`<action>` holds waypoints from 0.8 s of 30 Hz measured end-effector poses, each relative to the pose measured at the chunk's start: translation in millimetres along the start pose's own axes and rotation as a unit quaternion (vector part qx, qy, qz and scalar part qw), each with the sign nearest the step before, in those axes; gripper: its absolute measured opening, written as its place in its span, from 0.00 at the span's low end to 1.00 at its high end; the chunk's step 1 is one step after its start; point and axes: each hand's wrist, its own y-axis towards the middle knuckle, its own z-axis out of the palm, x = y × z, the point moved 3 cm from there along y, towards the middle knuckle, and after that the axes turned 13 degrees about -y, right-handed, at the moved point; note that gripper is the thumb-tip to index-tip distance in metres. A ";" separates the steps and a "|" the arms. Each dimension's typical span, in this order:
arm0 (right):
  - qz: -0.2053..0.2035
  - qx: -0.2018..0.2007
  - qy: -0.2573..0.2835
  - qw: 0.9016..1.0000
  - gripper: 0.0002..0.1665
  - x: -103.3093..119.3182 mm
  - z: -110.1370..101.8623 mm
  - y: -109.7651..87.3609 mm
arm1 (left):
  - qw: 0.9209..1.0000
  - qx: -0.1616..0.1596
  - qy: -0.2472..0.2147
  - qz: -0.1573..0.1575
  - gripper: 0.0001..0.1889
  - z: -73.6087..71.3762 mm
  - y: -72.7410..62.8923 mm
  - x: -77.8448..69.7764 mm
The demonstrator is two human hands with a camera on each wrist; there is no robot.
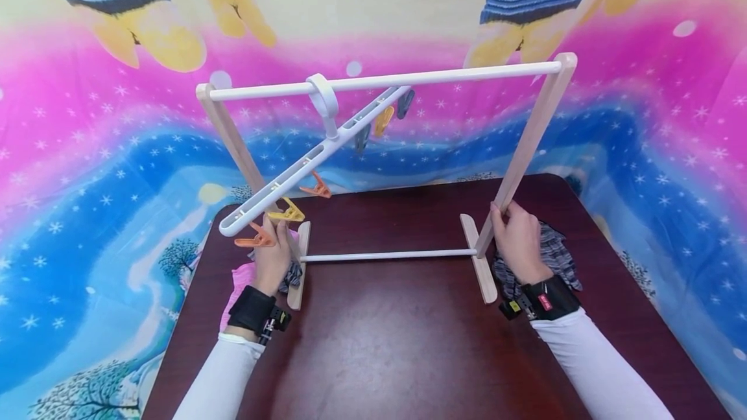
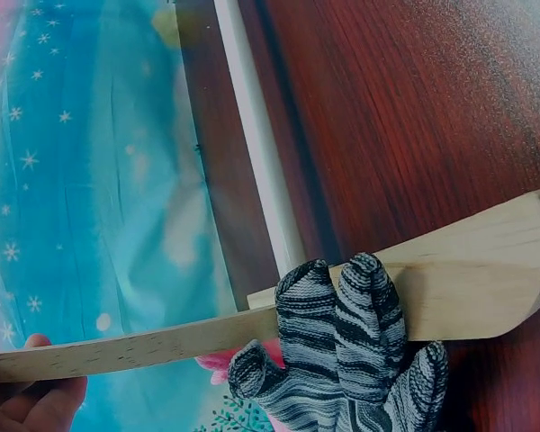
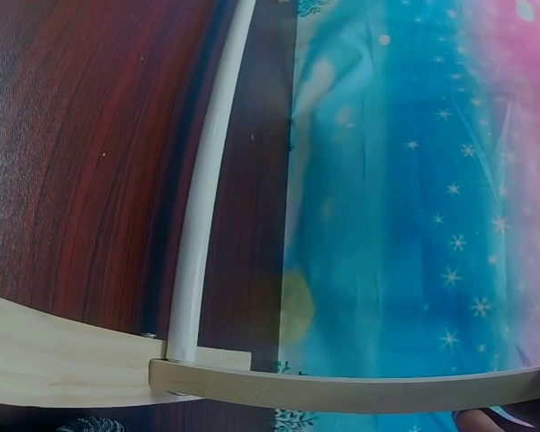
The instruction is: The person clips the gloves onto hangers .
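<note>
A small wooden drying rack with white rods stands on the table. My left hand [image 1: 273, 255] grips its left wooden post [image 2: 153, 349], fingers on both sides of the wood in the left wrist view. The right post [image 1: 525, 141] is held by my right hand [image 1: 519, 242], low down near the foot. From the top rod [image 1: 438, 76] a white clip hanger [image 1: 303, 164] hangs by its hook, slanted, with orange, yellow and grey clips. Its near end is above my left hand. A striped black-and-grey knitted glove [image 2: 337, 351] lies beside the left foot [image 2: 477, 270].
Grey knitted fabric [image 1: 551, 255] lies right of the rack, partly behind my right hand. Pink fabric [image 1: 239, 287] lies by my left wrist. The dark wooden table [image 1: 379, 336] extends in front of the lower rod [image 1: 388, 255]. A printed cloth [image 1: 362, 31] hangs behind.
</note>
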 end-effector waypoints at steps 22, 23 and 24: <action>0.004 0.017 -0.010 1.000 0.19 -5.4 8.1 10.6 | 0.999 -0.015 0.047 -0.010 0.13 1.0 -5.9 -3.0; 0.005 0.017 -0.010 1.000 0.19 -5.3 8.1 10.7 | 0.999 -0.018 0.050 -0.003 0.13 1.1 -6.4 -2.6; 0.006 0.016 -0.011 1.000 0.18 -5.1 8.0 10.8 | 0.998 -0.020 0.051 0.000 0.13 1.0 -6.8 -2.4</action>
